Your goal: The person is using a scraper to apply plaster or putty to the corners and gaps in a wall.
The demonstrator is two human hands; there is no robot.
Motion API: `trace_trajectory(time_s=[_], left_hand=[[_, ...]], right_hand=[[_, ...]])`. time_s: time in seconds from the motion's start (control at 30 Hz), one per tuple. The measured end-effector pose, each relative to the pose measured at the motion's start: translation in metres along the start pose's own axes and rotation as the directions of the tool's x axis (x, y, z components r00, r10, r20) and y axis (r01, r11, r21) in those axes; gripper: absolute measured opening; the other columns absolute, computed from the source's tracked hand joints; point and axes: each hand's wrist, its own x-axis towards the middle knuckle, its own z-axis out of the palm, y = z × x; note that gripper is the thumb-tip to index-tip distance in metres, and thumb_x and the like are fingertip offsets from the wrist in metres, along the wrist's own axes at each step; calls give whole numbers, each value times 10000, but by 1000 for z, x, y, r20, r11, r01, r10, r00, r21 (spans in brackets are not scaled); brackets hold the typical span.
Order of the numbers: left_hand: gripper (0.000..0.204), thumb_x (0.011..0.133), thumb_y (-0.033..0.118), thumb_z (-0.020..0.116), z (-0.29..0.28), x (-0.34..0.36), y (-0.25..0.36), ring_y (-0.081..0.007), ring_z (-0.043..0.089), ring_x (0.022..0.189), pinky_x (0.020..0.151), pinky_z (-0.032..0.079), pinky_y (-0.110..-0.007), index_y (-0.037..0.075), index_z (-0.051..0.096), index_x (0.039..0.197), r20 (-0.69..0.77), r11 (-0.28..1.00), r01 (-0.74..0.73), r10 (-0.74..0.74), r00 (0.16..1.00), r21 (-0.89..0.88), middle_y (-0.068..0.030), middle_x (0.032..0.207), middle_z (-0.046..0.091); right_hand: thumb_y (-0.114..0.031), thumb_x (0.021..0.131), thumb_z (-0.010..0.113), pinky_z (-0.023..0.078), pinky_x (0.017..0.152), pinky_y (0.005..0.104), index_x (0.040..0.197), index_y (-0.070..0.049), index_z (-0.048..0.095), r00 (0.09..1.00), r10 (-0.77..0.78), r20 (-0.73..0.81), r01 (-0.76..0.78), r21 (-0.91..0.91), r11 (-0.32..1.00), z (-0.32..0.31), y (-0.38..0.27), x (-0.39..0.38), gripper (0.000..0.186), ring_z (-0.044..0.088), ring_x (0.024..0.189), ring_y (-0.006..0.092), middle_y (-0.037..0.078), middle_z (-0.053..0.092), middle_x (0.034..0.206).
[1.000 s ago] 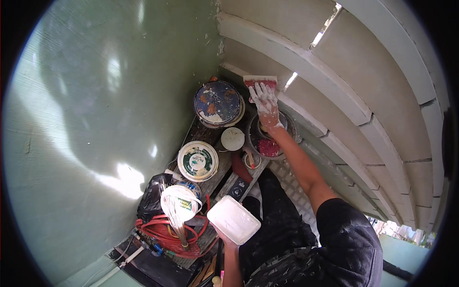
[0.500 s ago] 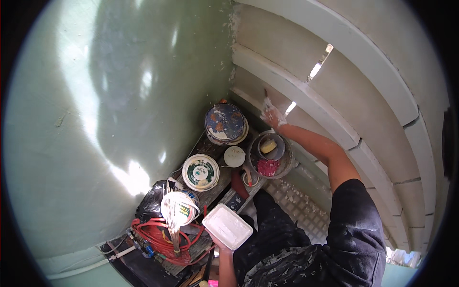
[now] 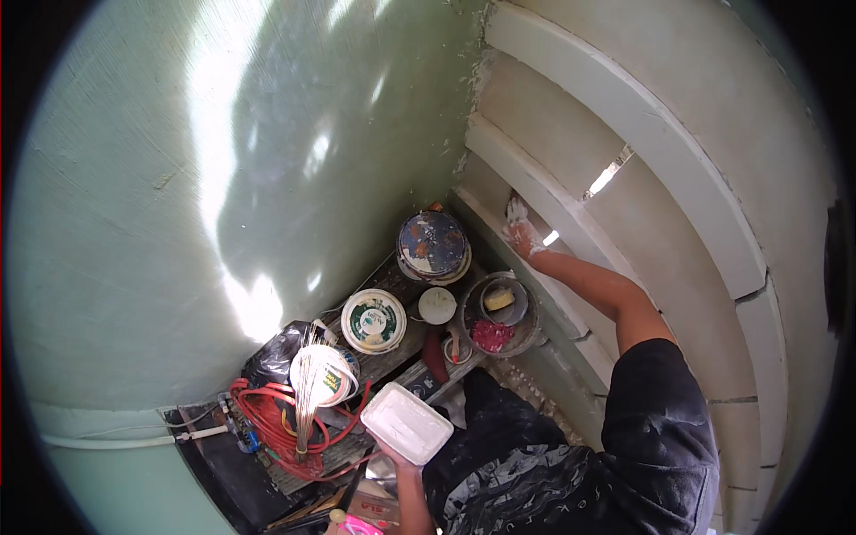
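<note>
My left hand (image 3: 398,455) grips a white rectangular tub (image 3: 407,424) from below at its near left edge. Whitish residue coats the inside of the tub. My right arm reaches up and away to the slatted pale wall (image 3: 615,245), with my right hand (image 3: 520,230) at a recess between two slats near the corner. White paste covers its fingers, which look closed. A small dark tip shows beyond them, but what they hold is too small to make out.
On a wooden plank bench (image 3: 406,357) stand a stained dark-lidded bucket (image 3: 432,242), a white-and-green lidded tub (image 3: 374,321) and a grey basin (image 3: 526,334) with a yellow sponge (image 3: 498,299). A red hose (image 3: 267,419) lies coiled beside a bundle of thin sticks (image 3: 308,392). A green wall (image 3: 125,267) rises on the left.
My right hand has turned and shifted slightly along the recess between the slats. The left hand still holds the tub. The whole view has tilted a little.
</note>
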Motion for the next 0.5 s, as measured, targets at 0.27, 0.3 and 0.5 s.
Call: trace_trajectory(time_s=[0.27, 0.3, 0.5], left_hand=[[753, 911, 666, 337, 14, -2, -10, -391, 494, 1233, 1004, 412, -577, 143, 365, 1452, 103, 998, 20, -14, 995, -52, -171, 1407, 465], [753, 911, 666, 337, 16, -1, -11, -390, 493, 1235, 1001, 414, -580, 144, 366, 1452, 114, 999, 15, -9, 993, -47, -170, 1409, 463], [768, 904, 679, 336, 26, -5, -19, -374, 512, 1219, 987, 435, -564, 137, 368, 1446, 111, 1000, 1, -1, 994, -4, -177, 1373, 495]], right_hand=[[-244, 871, 512, 471, 873, 436, 1117, -99, 664, 969, -139, 207, 70, 309, 948, 27, -47, -104, 324, 592, 1086, 323, 112, 650, 1122], [-246, 872, 510, 469, 862, 436, 1119, -98, 661, 977, -134, 168, 68, 349, 934, 23, -46, -105, 325, 589, 1085, 326, 109, 648, 1117], [-242, 880, 509, 453, 835, 431, 1098, -113, 652, 931, -55, -361, 25, -88, 996, 42, -35, -66, 292, 585, 1052, 286, 62, 641, 1058]])
